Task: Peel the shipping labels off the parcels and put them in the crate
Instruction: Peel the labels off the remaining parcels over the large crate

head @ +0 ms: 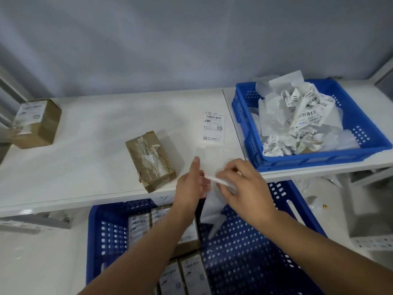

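Observation:
A brown parcel (150, 160) with its label torn off lies on the white table (95, 150). At the table's front edge, both hands hold a clear, whitish film (209, 201) that hangs down over the lower crate. My left hand (191, 184) pinches one end of it, index finger pointing up. My right hand (242, 184) pinches its rolled top strip with curled fingers. A flat shipping label (213, 128) lies on the table beyond the hands. The blue crate (361, 133) at the right holds several crumpled labels (302, 116).
A lower blue crate (255, 252) under the table edge holds several labelled parcels (140, 226). At the far left stands another labelled parcel (36, 122), touched by another person's hand (12, 132). A grey wall runs behind the table.

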